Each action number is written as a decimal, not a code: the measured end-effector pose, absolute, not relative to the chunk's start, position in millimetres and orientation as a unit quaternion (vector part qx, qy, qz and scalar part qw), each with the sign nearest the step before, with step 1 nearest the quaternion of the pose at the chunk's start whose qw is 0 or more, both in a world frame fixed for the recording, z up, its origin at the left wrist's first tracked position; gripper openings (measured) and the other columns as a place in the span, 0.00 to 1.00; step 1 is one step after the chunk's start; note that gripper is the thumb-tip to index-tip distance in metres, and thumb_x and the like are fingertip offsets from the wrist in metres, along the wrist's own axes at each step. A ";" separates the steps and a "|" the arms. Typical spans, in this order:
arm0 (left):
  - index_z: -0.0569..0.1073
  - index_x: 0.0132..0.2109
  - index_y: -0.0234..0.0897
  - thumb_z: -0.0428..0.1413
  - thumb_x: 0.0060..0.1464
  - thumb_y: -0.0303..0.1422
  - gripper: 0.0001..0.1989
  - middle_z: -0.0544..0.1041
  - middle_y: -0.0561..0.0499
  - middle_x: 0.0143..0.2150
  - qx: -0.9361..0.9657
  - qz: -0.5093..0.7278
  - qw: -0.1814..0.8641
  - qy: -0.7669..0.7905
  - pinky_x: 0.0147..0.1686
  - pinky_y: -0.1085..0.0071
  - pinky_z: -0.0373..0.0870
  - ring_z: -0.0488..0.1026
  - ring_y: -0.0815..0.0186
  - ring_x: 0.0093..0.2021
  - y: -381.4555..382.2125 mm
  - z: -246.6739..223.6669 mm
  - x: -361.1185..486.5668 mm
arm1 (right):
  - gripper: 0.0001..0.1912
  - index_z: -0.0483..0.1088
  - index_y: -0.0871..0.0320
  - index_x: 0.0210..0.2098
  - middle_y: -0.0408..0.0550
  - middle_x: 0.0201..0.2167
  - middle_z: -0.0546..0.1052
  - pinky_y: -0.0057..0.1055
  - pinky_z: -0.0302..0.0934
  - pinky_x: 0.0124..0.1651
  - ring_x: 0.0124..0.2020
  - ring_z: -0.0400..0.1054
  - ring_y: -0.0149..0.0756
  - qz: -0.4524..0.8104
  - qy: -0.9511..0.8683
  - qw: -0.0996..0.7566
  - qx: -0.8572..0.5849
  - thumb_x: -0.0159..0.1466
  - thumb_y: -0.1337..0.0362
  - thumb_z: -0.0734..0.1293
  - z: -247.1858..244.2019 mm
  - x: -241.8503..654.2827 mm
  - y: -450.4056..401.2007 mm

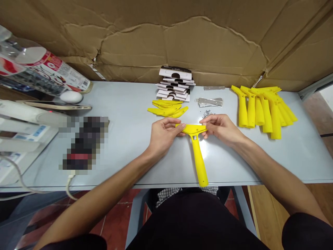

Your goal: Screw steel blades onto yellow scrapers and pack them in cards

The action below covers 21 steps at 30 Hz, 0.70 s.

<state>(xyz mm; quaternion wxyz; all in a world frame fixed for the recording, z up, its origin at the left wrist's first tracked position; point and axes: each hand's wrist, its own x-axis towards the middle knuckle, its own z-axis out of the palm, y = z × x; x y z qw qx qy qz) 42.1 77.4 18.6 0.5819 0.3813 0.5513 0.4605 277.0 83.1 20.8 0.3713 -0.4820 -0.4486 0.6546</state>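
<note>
A yellow plastic scraper (199, 156) lies in front of me, its handle pointing toward my body. My left hand (165, 133) pinches the left end of its wide head between thumb and fingers. At the right end of the head, my right hand (220, 128) is closed with thumb and fingertips together. A thin pale strip, perhaps a blade, shows along the head's far edge between the hands. Just beyond the fingers are loose yellow head pieces (166, 110), a small pile of metal nuts or screws (208, 114) and stacked flat metal blades (210, 102).
Several yellow scraper handles (275, 118) lie at the right. Folded black-and-white cards (174, 83) are stacked at the back, against a cardboard wall (182, 45). On the left are a pixelated phone-like device (84, 144) with a cable, a white router (23, 139) and plastic bottles (54, 69).
</note>
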 end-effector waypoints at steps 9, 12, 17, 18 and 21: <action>0.82 0.49 0.35 0.80 0.41 0.33 0.27 0.83 0.50 0.31 0.398 0.462 0.584 0.536 0.34 0.62 0.83 0.83 0.60 0.28 78.0 16.0 39.9 | 0.18 0.84 0.58 0.39 0.51 0.32 0.85 0.39 0.77 0.37 0.29 0.79 0.38 0.664 -0.431 0.366 -0.489 0.57 0.53 0.85 26.6 276.0 82.6; 0.80 0.47 0.36 0.80 0.40 0.33 0.28 0.83 0.51 0.31 0.401 0.464 0.581 0.535 0.33 0.65 0.83 0.83 0.62 0.27 77.3 17.6 40.3 | 0.23 0.84 0.60 0.39 0.54 0.36 0.85 0.39 0.78 0.36 0.31 0.81 0.40 0.680 -0.409 0.375 -0.479 0.56 0.48 0.85 29.5 275.4 82.3; 0.77 0.45 0.37 0.81 0.39 0.35 0.28 0.82 0.52 0.32 0.413 0.459 0.577 0.534 0.33 0.65 0.82 0.82 0.63 0.28 75.6 17.4 40.9 | 0.24 0.81 0.58 0.42 0.48 0.29 0.85 0.37 0.75 0.36 0.26 0.78 0.36 0.648 -0.465 0.350 -0.491 0.55 0.50 0.86 29.1 275.5 80.4; 0.77 0.44 0.37 0.81 0.39 0.35 0.27 0.82 0.52 0.32 0.415 0.461 0.576 0.533 0.34 0.65 0.82 0.82 0.63 0.28 75.3 16.7 41.0 | 0.24 0.81 0.57 0.42 0.48 0.28 0.84 0.37 0.75 0.36 0.26 0.78 0.36 0.645 -0.468 0.348 -0.494 0.55 0.50 0.86 29.1 275.3 80.1; 0.77 0.42 0.38 0.80 0.40 0.36 0.25 0.81 0.51 0.33 0.420 0.467 0.568 0.531 0.35 0.64 0.83 0.82 0.62 0.29 75.0 14.3 41.7 | 0.24 0.81 0.57 0.42 0.47 0.27 0.84 0.37 0.73 0.35 0.25 0.77 0.36 0.633 -0.472 0.355 -0.501 0.55 0.49 0.86 30.0 273.8 79.6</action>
